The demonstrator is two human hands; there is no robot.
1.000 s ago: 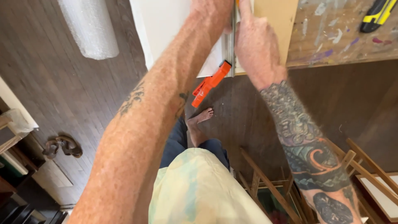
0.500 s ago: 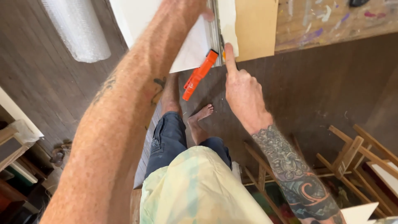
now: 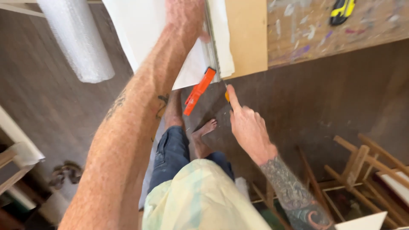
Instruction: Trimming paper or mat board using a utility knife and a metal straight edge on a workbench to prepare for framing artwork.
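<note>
White sheet material [image 3: 140, 38] lies at the top centre of the frame on the counter [image 3: 315, 38], and we press our left hand [image 3: 185, 17] flat on it beside a metal straightedge [image 3: 211, 47] whose orange end [image 3: 199, 90] sticks out past the counter's edge; whether those fingers are spread or together we cannot tell, since the top of the frame cuts them off. Our right hand [image 3: 247, 125] sits just below the edge, index finger stretched along a small knife [image 3: 227, 96] and the other fingers curled on it. A brown board [image 3: 247, 34] lies right of the sheet, a yellow-and-black cutter [image 3: 342, 10] at the upper right, a bubble-wrap roll [image 3: 76, 38] at the upper left.
</note>
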